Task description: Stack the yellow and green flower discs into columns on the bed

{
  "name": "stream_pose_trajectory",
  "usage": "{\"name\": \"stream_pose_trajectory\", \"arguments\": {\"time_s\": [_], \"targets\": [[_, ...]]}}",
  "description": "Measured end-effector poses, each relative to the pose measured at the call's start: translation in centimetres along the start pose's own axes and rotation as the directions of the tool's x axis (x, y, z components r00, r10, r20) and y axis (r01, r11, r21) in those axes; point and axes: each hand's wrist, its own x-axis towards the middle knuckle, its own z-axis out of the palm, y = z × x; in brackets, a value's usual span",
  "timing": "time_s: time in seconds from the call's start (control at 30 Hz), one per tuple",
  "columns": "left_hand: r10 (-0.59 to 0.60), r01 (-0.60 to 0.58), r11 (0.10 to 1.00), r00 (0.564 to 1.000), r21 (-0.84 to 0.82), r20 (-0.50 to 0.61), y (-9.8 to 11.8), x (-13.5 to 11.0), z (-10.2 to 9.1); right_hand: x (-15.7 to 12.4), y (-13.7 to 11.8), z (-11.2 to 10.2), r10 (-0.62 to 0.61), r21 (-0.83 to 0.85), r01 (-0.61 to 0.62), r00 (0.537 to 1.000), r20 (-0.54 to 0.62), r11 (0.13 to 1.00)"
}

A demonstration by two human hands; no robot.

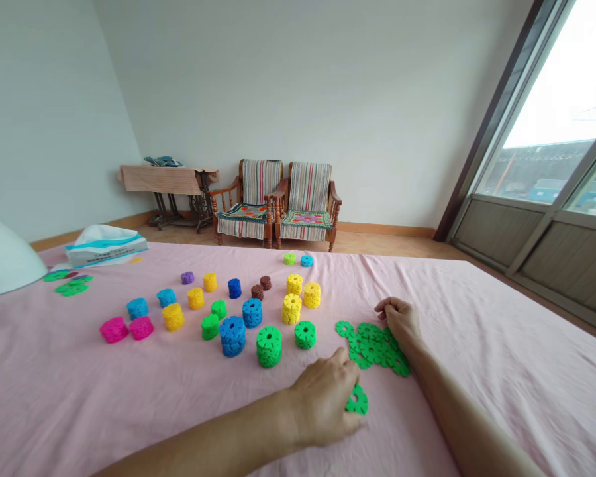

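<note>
My left hand (328, 397) is closed around a green notched disc (358, 400) just above the pink cloth; its palm hides whether more discs sit behind it. My right hand (400, 321) rests at the upper right side of a loose pile of green notched discs (372, 348). Its fingers are curled together, and what they hold, if anything, is hidden. One green disc (344, 328) lies at the pile's left edge. Left of the pile stand a short green stack (305, 335) and a taller green stack (269, 346).
More stacks spread leftward: blue (232, 336), yellow (291, 309), brown (257, 292), purple (187, 277) and pink (114, 330). Loose discs (72, 286) lie near a tissue box (106, 246) and a white rounded object (4, 258). Two chairs (261, 199) stand beyond the table.
</note>
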Motion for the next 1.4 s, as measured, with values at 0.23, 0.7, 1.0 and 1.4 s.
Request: {"name": "stream_pose_trajectory", "arguments": {"time_s": [0.23,0.7,1.0,1.4], "targets": [[0.023,-0.021,0.999,0.999,-0.029,0.037,-0.1,0.3,-0.7,0.0,0.2,0.1,0.006,-0.004,-0.006,1.0,0.003,1.0],[0.028,-0.026,1.0,0.986,0.015,-0.167,-2.1,-0.8,-4.3,-0.3,-0.6,0.0,0.017,-0.011,-0.017,1.0,0.015,1.0],[-0.078,0.114,0.988,0.951,0.108,-0.298,-6.0,-0.3,-9.1,-0.6,-1.3,0.1,0.017,0.002,-0.017,1.0,0.01,1.0],[-0.065,0.093,0.99,0.969,0.109,-0.239,-6.8,0.1,-7.4,-0.5,-1.2,0.2,0.011,0.004,-0.011,1.0,0.003,1.0]]}}
